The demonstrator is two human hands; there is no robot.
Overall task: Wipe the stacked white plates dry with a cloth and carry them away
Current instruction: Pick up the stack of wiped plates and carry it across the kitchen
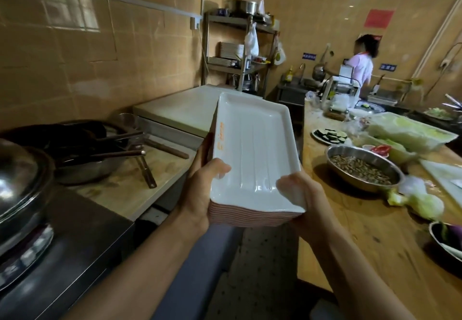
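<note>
i carry the plates [252, 149], a stack of white rectangular ones, in both hands above the aisle between the counters. my left hand [200, 189] grips the stack's left near corner, thumb hooked over the top rim. my right hand [303, 194] grips the right near corner, thumb on the rim too. left of me lie a wok [22, 182] and pans [82, 149]. to the right a metal bowl [362, 169] sits on the wooden table [370, 232]. far back, a person [362, 62] stands at the sink.

Both hands [200, 189] apparently curled, gripping.
</note>
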